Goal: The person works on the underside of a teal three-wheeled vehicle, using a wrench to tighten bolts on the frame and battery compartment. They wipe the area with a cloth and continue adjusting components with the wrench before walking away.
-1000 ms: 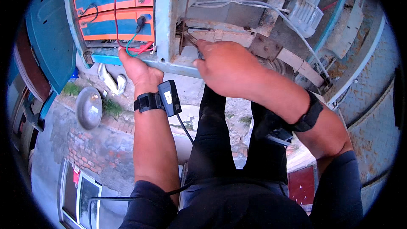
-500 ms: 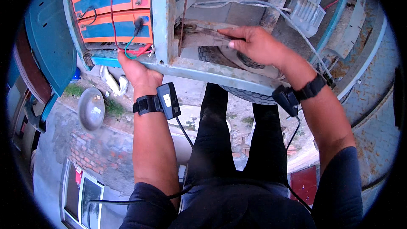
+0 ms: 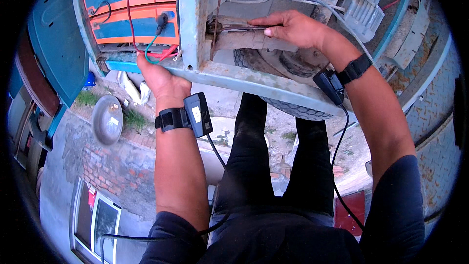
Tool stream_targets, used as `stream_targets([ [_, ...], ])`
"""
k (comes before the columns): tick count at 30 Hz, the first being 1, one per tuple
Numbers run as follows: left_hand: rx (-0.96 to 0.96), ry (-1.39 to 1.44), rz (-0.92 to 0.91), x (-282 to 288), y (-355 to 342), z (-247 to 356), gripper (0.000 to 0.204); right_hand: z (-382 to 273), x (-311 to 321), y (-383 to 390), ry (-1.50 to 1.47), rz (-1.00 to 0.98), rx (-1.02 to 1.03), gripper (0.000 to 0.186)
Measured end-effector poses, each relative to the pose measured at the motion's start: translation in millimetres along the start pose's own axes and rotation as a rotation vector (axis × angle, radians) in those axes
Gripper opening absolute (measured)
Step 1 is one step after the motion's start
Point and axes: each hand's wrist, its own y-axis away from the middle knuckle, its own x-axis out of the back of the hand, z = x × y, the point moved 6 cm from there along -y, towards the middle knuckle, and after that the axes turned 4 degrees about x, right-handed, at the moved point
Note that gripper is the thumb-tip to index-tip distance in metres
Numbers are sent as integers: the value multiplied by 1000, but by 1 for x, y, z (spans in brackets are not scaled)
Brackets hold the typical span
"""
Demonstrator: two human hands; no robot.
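Note:
My left hand is at the front rail of a grey-blue metal frame, its thumb up against the rail beside red and green wires. The other fingers are hidden by the rail, but the hand looks wrapped around it. Farther right, my right hand is closed on a slim, dark, rusty metal tool with two thin arms, pinched between thumb and fingers. The tool's far end meets a rusty part beside the upright post. What it grips there is too small to tell.
Orange-and-blue batteries with cables fill the left bay. A tyre lies under the frame, and a finned grey housing with a loose grey cable stands at the upper right. A metal basin is at the lower left.
The view has shifted slightly. My right hand and the tool have moved up a little and the tool lies more level. My left hand stays at the rail.

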Motion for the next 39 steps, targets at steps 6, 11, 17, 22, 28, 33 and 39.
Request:
stream_targets([
  [6, -19, 14, 15, 2, -3, 0, 53, 6, 0, -6, 50, 44, 59, 39],
  [11, -26, 5, 1, 2, -5, 1, 52, 14, -16, -9, -162, 36, 17, 38],
  [17, -3, 19, 44, 1, 1, 1, 53, 9, -24, 0, -170, 77, -69, 38],
  [22, -33, 20, 28, 5, 0, 1, 52, -31, -27, 25, 80, 132, -206, 37],
  [28, -56, -51, 100, 16, -12, -2, 57, -115, -54, 45, 553, 127, -345, 38],
  [33, 70, -68, 127, 7, 8, 0, 72, -125, -54, 48, 456, 215, -260, 32],
  [39, 74, -88, 89, 5, 3, -2, 68, -95, -31, 82, 487, 389, -345, 30],
])
